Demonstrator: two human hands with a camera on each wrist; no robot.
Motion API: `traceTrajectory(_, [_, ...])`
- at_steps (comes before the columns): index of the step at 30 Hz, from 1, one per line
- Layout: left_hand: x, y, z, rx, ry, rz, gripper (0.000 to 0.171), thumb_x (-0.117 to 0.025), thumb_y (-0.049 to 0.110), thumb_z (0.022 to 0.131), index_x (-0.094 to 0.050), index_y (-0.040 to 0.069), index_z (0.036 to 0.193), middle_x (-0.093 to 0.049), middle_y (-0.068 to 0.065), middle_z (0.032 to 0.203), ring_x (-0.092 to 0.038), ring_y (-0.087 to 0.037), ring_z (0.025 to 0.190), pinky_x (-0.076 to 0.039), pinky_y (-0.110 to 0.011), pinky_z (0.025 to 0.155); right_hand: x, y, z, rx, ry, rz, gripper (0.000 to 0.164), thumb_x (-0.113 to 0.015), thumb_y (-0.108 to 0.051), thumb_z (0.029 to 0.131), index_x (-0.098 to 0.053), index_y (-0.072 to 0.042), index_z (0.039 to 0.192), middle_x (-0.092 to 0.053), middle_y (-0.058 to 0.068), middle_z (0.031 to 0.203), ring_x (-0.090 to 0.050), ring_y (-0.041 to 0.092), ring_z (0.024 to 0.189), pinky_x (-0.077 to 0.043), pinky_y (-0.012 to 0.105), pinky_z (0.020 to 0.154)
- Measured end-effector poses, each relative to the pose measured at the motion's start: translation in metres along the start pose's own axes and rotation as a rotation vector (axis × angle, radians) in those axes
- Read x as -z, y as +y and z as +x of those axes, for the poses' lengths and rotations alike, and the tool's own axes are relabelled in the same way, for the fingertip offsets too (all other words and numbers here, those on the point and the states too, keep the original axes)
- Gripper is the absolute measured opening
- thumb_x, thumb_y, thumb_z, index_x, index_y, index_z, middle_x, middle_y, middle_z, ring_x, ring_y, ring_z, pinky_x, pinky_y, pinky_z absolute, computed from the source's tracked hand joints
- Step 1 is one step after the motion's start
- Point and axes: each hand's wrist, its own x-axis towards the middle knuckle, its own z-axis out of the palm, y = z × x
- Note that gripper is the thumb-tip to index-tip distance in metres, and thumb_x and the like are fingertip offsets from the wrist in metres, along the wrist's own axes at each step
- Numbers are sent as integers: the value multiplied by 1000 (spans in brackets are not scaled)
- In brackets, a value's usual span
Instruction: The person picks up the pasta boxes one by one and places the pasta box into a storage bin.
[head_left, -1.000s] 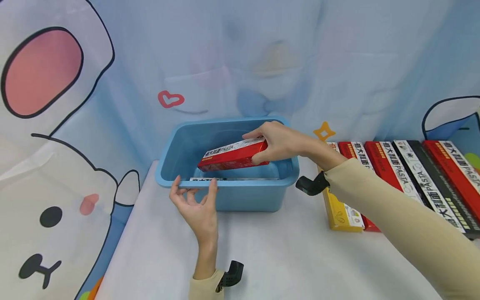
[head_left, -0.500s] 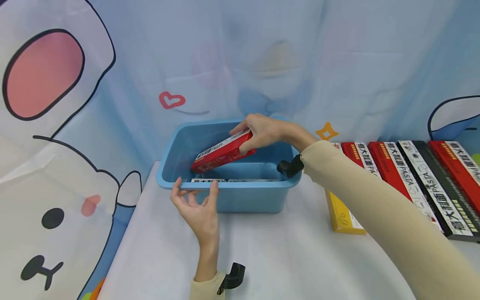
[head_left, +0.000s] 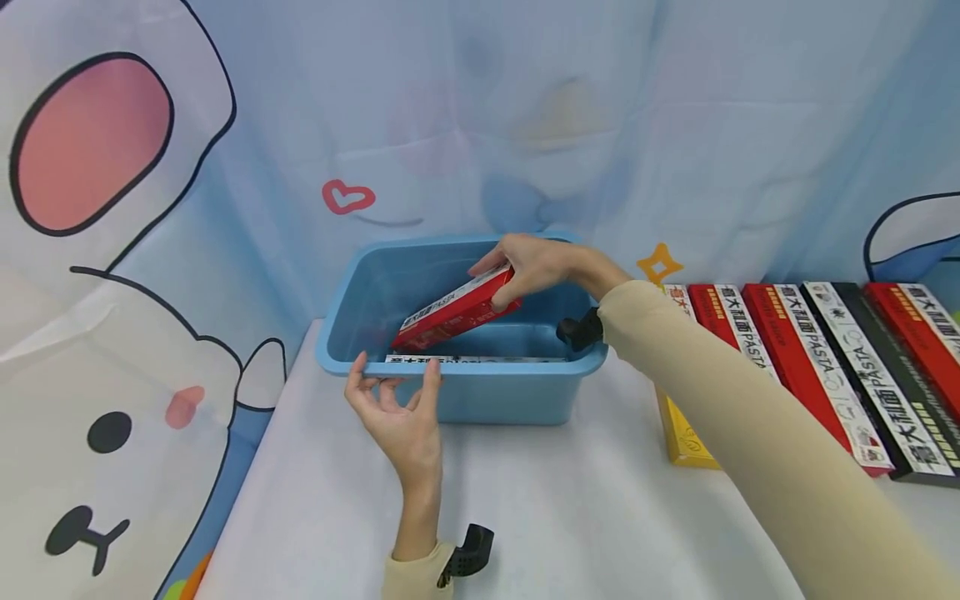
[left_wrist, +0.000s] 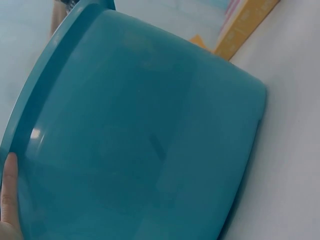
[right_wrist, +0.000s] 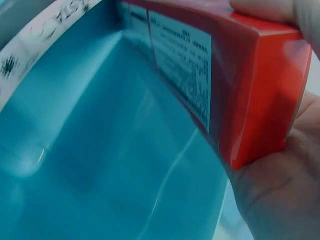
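Note:
A red pasta box [head_left: 453, 312] is tilted inside the blue plastic bin [head_left: 502, 400], its left end low and its right end raised. My right hand [head_left: 528, 267] grips that raised end between thumb and fingers; the right wrist view shows the red end of the box [right_wrist: 270, 100] against the palm. At the bin's front rim, my left hand [head_left: 401, 425] holds on with its fingertips. One finger [left_wrist: 10, 190] lies just under the rim in the left wrist view. Another pasta box [head_left: 480, 360] lies along the inside of the front wall, mostly hidden.
To the right, several pasta boxes lie side by side: a yellow box [head_left: 686, 437], red boxes [head_left: 806, 358] and a black box [head_left: 892, 392]. My right sleeve [head_left: 720, 400] covers part of them. A patterned curtain [head_left: 465, 117] hangs behind the bin on the white tabletop [head_left: 570, 500].
My right hand has moved left and deeper over the bin with the red pasta box, which tilts more steeply now. The left hand stays at the rim.

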Motion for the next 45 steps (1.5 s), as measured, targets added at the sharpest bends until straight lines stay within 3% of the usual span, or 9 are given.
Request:
traceTrajectory(10, [0, 1, -1, -1, -12, -12, 85, -79, -8, 86, -27, -2, 153, -44, -9, 119, -56, -22, 102, -67, -34, 75, 10, 15, 2, -81, -69, 1, 78, -82, -5, 83, -48, 7, 151, -58, 24, 142, -55, 38, 125, -63, 41, 91])
traceTrajectory(18, [0, 1, -3, 7, -7, 0, 85, -79, -8, 86, -27, -2, 153, -43, -9, 117, -55, -24, 102, -67, -33, 76, 13, 21, -3, -156, -135, -3, 83, -85, -13, 85, -44, 4, 155, -58, 21, 143, -54, 37, 127, -64, 40, 91])
traceTrajectory(31, [0, 3, -3, 9, -6, -16, 85, -79, -9, 85, -28, -2, 152, -44, -9, 118, -57, -21, 100, -67, -35, 76, 14, 24, -4, -154, -167, -14, 85, -86, -16, 86, -43, 5, 156, -60, 20, 142, -56, 36, 126, -63, 39, 92])
traceTrajectory(45, [-2, -2, -1, 6, -2, -10, 84, -79, -9, 85, -28, -3, 152, -43, -8, 114, -57, -22, 100, -67, -34, 75, 18, 29, -5, -204, -143, -13, 82, -85, -11, 86, -44, 5, 155, -57, 22, 145, -53, 38, 130, -63, 41, 94])
